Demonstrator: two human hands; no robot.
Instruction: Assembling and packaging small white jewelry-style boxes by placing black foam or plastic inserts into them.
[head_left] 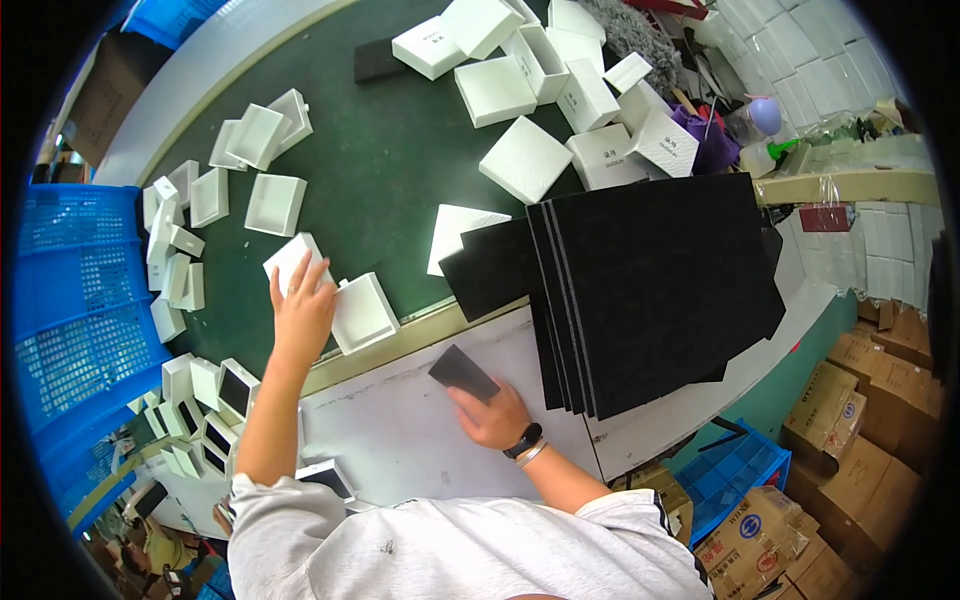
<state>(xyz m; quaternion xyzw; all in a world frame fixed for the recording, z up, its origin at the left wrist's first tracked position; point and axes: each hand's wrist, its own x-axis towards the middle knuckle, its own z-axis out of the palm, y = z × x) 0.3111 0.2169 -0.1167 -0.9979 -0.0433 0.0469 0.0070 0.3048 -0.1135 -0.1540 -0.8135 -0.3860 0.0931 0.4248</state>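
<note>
My left hand (pixel 304 300) reaches out over the green surface, its fingers curled on a small white box (pixel 291 256). Right beside it lies an open white box tray (pixel 363 313), its hollow side up. Above the pale near tabletop, my right hand (pixel 491 413) grips a dark grey foam pad (pixel 462 370) by its near end. To the right of that hand sits a big stack of black foam sheets (pixel 660 290), with a smaller black piece (pixel 492 268) sticking out at its left. A white lid (pixel 460 236) lies partly under that piece.
White boxes (pixel 525 160) pile up at the far right of the green table (pixel 360 170). More empty trays (pixel 275 204) stand at the left, near blue crates (pixel 85 300). Trays with black inserts (pixel 238 390) are at lower left. Cardboard cartons (pixel 850 470) stack at right.
</note>
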